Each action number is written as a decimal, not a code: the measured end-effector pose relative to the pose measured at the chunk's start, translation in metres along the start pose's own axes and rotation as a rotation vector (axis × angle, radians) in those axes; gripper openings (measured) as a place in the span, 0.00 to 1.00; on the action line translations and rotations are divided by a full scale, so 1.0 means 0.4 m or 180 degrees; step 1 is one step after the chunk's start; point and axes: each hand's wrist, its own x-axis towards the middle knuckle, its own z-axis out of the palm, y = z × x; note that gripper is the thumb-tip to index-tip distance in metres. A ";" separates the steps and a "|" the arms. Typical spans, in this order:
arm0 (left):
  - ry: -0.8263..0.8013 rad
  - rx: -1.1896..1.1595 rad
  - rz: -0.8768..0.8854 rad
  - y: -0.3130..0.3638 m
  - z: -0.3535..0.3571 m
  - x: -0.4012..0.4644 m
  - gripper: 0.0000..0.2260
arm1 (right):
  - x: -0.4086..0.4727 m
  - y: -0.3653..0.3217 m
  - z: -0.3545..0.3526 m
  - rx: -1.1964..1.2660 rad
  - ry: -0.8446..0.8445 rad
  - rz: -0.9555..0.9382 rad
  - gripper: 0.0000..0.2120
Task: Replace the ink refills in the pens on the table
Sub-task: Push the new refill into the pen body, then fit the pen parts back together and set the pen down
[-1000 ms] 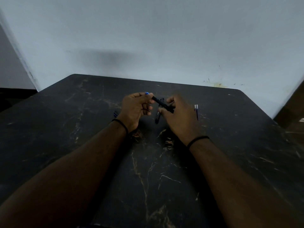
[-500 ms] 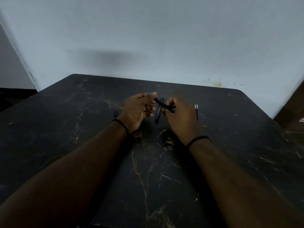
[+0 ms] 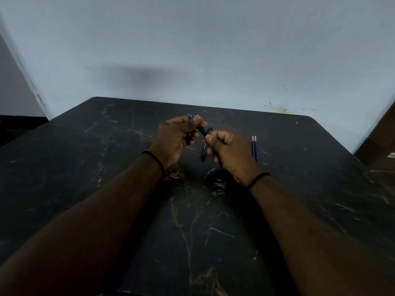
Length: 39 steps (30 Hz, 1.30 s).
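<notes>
Both hands hold one black pen above the dark marble table. My left hand pinches its front end, where a blue tip sticks out past the thumb. My right hand grips its rear end. A second dark pen lies on the table just beneath and between the hands. Two blue ink refills lie side by side on the table to the right of my right hand.
A small dark blue piece peeks out on the table behind my left wrist. A pale wall rises behind the table's far edge. A brown wooden surface stands at the far right.
Both hands have risen slightly and moved closer together along the pen, and my left hand's grip has turned on the tip end. The pen and refills on the table have not moved.
</notes>
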 end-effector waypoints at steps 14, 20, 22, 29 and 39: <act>0.0817 0.5081 -0.0818 0.005 -0.141 0.047 0.26 | -0.002 0.004 0.005 -0.1309 0.0586 -0.0383 0.12; 0.0074 0.5762 -0.0784 0.015 -0.134 0.040 0.15 | -0.001 0.003 0.007 -0.1337 0.0461 -0.0407 0.12; 0.0178 0.5743 -0.0601 0.007 -0.114 0.035 0.10 | -0.001 0.005 0.005 -0.1378 0.0438 -0.0424 0.12; 0.1211 0.1626 -0.0197 -0.023 -0.031 0.028 0.07 | -0.002 0.015 0.002 -0.1343 0.0515 -0.0500 0.09; 0.1210 0.0393 -0.0354 -0.027 -0.053 0.035 0.08 | -0.007 0.012 0.001 -0.1297 0.0689 -0.0565 0.04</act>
